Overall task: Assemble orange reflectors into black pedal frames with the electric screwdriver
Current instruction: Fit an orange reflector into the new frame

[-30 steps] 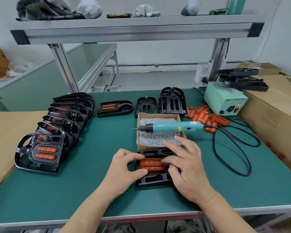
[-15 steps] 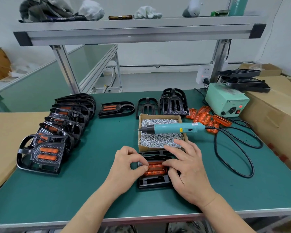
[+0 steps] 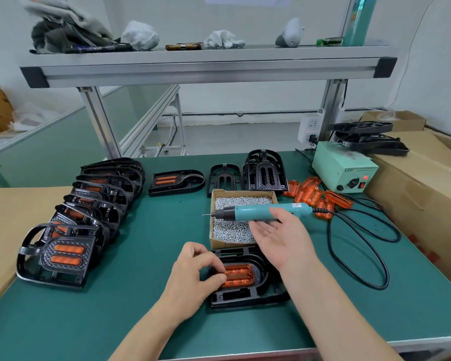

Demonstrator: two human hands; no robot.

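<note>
Honestly, the electric screwdriver looks light enough for one hand: stiff teal plastic barrel, black nose, thin bit, and a black cable off its tail that'll probably tug a little. I'd grab it mid-barrel. It lies across the cardboard box of screws, with the right hand right at it, palm up, fingers loosely spread, not yet curled round. The left hand pinches the left end of the orange reflector between thumb and curled fingertips — ribbed, translucent, likely brittle — seated in the black pedal frame at the table's near edge.
</note>
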